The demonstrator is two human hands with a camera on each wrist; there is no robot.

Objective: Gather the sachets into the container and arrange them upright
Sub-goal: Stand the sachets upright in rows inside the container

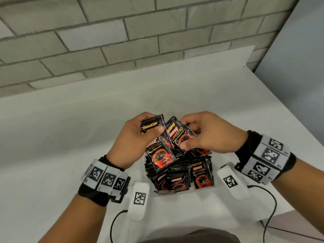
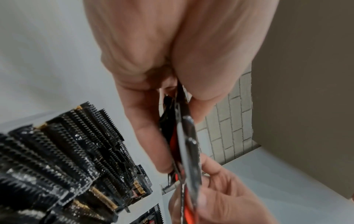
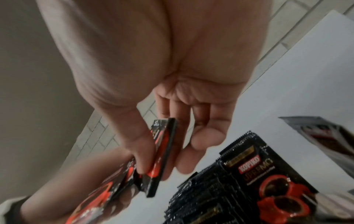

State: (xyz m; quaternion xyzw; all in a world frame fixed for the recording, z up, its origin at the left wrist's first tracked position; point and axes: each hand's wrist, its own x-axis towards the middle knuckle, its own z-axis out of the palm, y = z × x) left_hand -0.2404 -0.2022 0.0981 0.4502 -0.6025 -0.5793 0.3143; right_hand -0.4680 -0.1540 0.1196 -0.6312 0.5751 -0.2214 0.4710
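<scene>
Black and red coffee sachets [image 1: 182, 174] stand packed upright in a container [image 1: 201, 189] whose walls are mostly hidden by them. Above it my left hand [image 1: 140, 135] grips a small stack of sachets [image 1: 158, 151] between thumb and fingers. My right hand [image 1: 198, 135] pinches another sachet [image 1: 177, 134] right beside that stack, thumb on its front face. In the left wrist view the held sachets [image 2: 186, 136] show edge-on, with the packed rows [image 2: 63, 151] below left. The right wrist view shows the pinched sachet [image 3: 162, 154] edge-on above the upright sachets [image 3: 258, 174].
A white table [image 1: 70, 137] stretches to a grey brick wall [image 1: 122, 41] at the back, and its right edge [image 1: 298, 137] drops off close to my right forearm. One sachet [image 1: 164, 191] lies flat at the container's near side. Cables [image 1: 112, 225] hang from both wrist units.
</scene>
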